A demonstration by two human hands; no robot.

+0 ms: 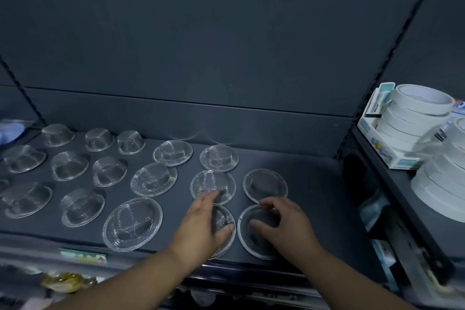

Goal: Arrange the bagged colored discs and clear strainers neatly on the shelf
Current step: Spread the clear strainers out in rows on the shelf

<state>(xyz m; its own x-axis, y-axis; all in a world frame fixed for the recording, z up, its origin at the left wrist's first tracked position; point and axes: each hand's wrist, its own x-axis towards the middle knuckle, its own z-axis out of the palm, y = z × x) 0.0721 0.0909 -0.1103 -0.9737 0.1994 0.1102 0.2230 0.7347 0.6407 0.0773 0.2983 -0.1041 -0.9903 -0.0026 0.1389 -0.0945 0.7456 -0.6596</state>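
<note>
Both forearms come in from the bottom edge, palms down, over the front of the dark shelf. We're using the big flat strainer at the front as our marker for everything.

The left hand is just right of the marker, laid on top of the neighbouring strainer. Its fingers are pretty much straight and reach back onto the edge of the middle-row strainer behind. The thumb sticks out sideways across the mesh. That grip is wide and loose, holding nothing, just resting there.

The right hand is further right of the marker again, arched like a claw over the end strainer. The fingertips hook over its far rim and the thumb presses down near its middle, with the knuckles raised. So that grip is closed round it, and as far as we can tell the end strainer lies flat on the shelf.

Behind and right of the marker there's one more smooth flat strainer, just past the right fingertips. Left of the marker and behind it, rows of bowl-shaped strainers sit rim-down. Way off right of the marker, white tape rolls are stacked on the next shelf unit.
</note>
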